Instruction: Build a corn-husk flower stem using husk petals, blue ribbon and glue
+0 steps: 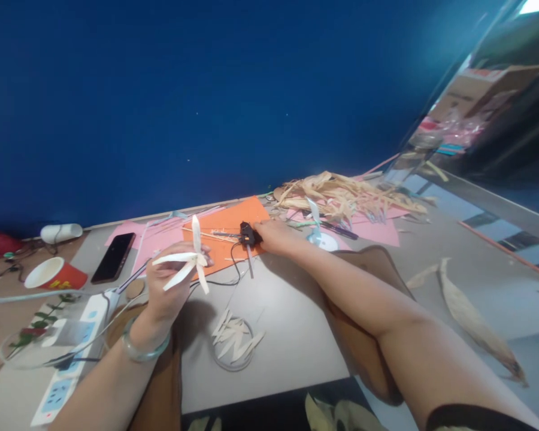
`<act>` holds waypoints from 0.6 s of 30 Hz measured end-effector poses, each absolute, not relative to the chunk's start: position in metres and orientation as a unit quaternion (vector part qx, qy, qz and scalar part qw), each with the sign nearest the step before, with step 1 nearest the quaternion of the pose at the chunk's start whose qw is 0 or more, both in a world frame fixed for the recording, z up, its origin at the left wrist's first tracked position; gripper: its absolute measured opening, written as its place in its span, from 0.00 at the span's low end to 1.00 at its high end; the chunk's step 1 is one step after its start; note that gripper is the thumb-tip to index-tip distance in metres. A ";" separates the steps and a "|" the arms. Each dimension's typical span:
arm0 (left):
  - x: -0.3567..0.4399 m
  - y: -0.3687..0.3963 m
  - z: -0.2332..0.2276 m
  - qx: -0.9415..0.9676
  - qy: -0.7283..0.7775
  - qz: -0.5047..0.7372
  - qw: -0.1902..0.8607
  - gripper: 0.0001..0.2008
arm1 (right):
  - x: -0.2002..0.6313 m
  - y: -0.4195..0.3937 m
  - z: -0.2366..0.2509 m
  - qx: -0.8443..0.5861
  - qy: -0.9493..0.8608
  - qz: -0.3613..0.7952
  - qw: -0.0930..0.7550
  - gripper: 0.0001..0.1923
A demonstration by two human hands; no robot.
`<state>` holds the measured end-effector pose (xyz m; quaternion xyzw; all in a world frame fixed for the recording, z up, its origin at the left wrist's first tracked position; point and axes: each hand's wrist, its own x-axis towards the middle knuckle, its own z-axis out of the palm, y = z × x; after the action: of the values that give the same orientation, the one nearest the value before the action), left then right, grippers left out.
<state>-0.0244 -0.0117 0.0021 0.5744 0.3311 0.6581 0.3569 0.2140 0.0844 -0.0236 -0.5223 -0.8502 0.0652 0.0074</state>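
Note:
My left hand (164, 293) is raised over the grey table (287, 335) and pinches a small flower of pale corn-husk petals (189, 260). A pale green bangle sits on that wrist. My right hand (272, 233) reaches forward and grips a black glue gun (247, 234) lying on the orange paper sheet (233, 230); its thin black cord trails back toward me. A round clear dish with several cut husk petals (234, 342) rests on the table below my left hand.
A pile of dried corn husks (341, 194) lies at the back right on pink paper. A black phone (113, 257), a red paper cup (54, 274) and a white power strip (74, 353) sit at the left. Loose husks (471, 317) lie right. A blue wall stands behind.

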 end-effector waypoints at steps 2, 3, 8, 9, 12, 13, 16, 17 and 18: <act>-0.025 -0.009 0.001 0.578 0.333 0.665 0.336 0.06 | 0.213 0.084 -0.026 -0.528 -0.847 0.057 0.018 0.14; -0.026 -0.008 0.000 0.580 0.332 0.668 0.328 0.06 | 0.213 0.084 -0.027 -0.533 -0.845 0.049 0.024 0.14; -0.029 -0.006 -0.006 0.584 0.322 0.682 0.300 0.04 | 0.215 0.083 -0.018 -0.561 -0.818 0.040 0.117 0.14; -0.030 -0.006 -0.007 0.585 0.323 0.683 0.293 0.04 | 0.215 0.082 -0.014 -0.560 -0.809 0.065 0.166 0.13; -0.031 -0.006 -0.009 0.594 0.331 0.679 0.276 0.03 | 0.219 0.073 0.004 -0.501 -0.781 0.181 0.326 0.09; -0.031 -0.006 -0.009 0.596 0.332 0.678 0.273 0.03 | 0.221 0.068 0.010 -0.463 -0.776 0.221 0.367 0.09; -0.031 -0.007 -0.009 0.601 0.327 0.679 0.267 0.03 | 0.229 0.050 0.028 -0.337 -0.779 0.346 0.400 0.12; -0.030 -0.008 -0.008 0.603 0.324 0.678 0.268 0.04 | 0.232 0.044 0.033 -0.302 -0.783 0.374 0.394 0.12; -0.030 -0.009 -0.007 0.606 0.321 0.676 0.270 0.04 | 0.234 0.039 0.037 -0.272 -0.794 0.392 0.377 0.13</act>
<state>-0.0299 -0.0088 -0.0070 0.6064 0.3206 0.6756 0.2703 0.2342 0.0386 0.0374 -0.2715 -0.7937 0.3924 0.3773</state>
